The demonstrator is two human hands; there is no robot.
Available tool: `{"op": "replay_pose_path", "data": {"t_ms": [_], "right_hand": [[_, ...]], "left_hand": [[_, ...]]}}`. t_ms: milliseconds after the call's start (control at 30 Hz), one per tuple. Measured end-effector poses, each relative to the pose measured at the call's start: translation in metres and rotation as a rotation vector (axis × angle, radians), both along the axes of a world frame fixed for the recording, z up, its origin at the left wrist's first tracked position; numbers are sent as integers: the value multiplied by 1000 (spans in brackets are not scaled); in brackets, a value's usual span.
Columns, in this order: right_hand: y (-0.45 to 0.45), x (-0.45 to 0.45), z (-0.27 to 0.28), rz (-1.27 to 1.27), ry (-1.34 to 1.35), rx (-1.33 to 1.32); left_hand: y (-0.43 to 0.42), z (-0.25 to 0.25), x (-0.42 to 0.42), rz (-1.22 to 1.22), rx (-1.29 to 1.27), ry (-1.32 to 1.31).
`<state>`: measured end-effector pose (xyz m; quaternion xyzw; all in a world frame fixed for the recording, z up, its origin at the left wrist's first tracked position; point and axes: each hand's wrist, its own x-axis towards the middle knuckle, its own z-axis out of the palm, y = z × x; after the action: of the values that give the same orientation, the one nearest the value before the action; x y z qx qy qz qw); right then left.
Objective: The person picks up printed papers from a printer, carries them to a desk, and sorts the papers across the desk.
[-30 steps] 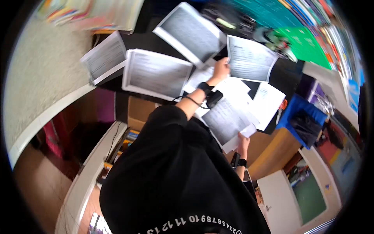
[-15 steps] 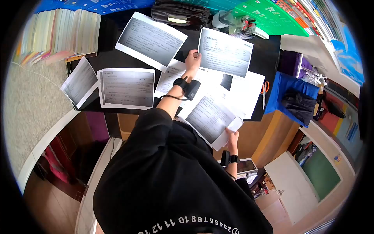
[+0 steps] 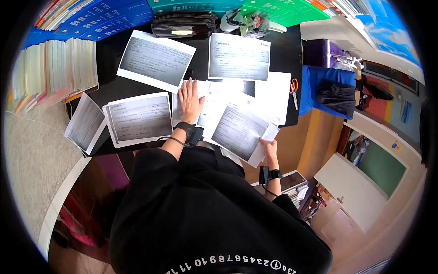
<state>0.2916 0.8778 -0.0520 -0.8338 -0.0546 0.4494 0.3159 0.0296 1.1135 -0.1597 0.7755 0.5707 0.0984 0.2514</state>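
My left hand (image 3: 190, 101) lies with fingers spread on a white printed sheet (image 3: 180, 109) near the middle of the black desk. Lower right, my right hand (image 3: 269, 148) pinches the corner of a grey printed sheet (image 3: 238, 129) together with a small white piece of paper (image 3: 269, 133). That sheet overlaps other white papers. Above them lies a printed page (image 3: 239, 57), apart from both hands. Another printed page (image 3: 156, 59) is tilted at the upper left, and a stack of printed sheets (image 3: 139, 118) is left of my left hand.
A black pencil case (image 3: 184, 24), a pen cup (image 3: 232, 20) and blue file boxes (image 3: 105, 18) line the back. Orange scissors (image 3: 294, 93) lie at the right edge beside a blue container (image 3: 310, 91). Upright books (image 3: 59, 68) and a loose sheet (image 3: 86, 123) are left.
My left hand has let go of the upper printed page and moved down-left onto the papers, fingers now spread. My right hand still holds its sheet. The camera view has shifted.
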Motion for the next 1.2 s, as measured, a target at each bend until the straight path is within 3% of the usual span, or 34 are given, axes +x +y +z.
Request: {"op": "replay_pose_path", "data": {"t_ms": [433,933,1033,1133,1200], "right_hand": [[-42,-26,30,-107,-110,73],[-18,-62,75,-2,-205,138],[2,-79,76,64,-129,185],[25,-105,66,103,-67,193],[38,-123,49,104,-16,267]], "left_hand": [[-28,-2,-20,84,-81,3],[-27,-7,-66,96,37,-241],[-36,15,-87,83,-667,-897],[-43,49,-122,93,-1025,-1242],[-47,52,-146,193,-963,-1310]]}}
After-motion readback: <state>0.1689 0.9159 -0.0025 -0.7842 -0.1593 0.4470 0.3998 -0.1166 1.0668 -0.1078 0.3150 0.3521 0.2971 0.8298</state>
